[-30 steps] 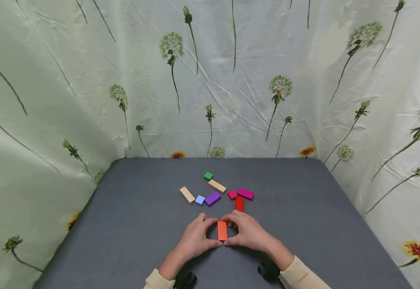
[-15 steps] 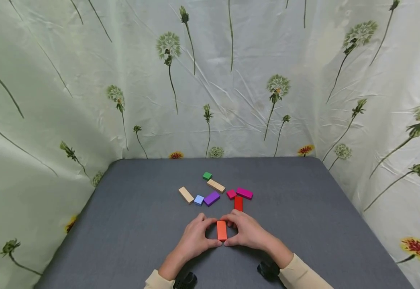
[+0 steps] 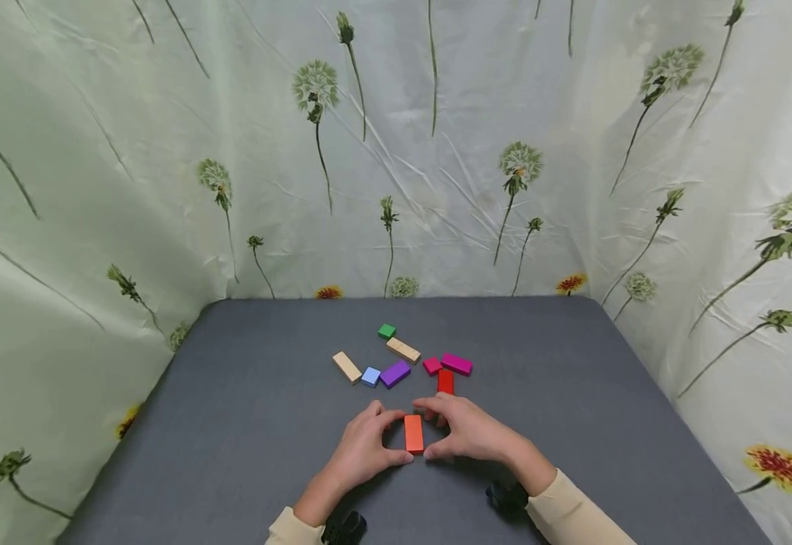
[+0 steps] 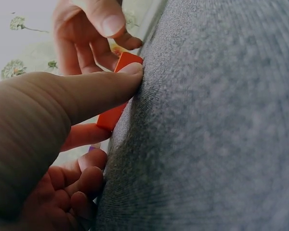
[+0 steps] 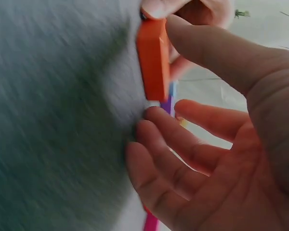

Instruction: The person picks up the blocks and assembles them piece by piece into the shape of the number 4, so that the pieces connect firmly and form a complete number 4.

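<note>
An orange block [image 3: 413, 434] lies lengthwise on the dark grey table, its long side pointing away from me. My left hand [image 3: 362, 446] pinches it by its two ends; in the left wrist view the thumb [image 4: 106, 89] presses the near end and the forefinger is at the far one. Just right of the block is my right hand [image 3: 472, 430], thumb and fingers spread with nothing between them. In the right wrist view the block's side [image 5: 154, 62] shows beside those loosely bent fingers [image 5: 168, 159]. A red block [image 3: 445, 381] lies beyond the right hand, partly covered by it.
Farther back lie a magenta block [image 3: 456, 364], a crimson cube [image 3: 432, 366], a purple block [image 3: 395, 374], a light blue cube [image 3: 371, 377], two plain wooden blocks [image 3: 347, 368] and a green cube [image 3: 386, 331]. A flowered curtain [image 3: 437, 189] hangs behind the table [image 3: 246, 424].
My right hand has eased off the orange block, its thumb and forefinger drawing away to the right. The left hand keeps its pinch. The whole view has shifted slightly.
</note>
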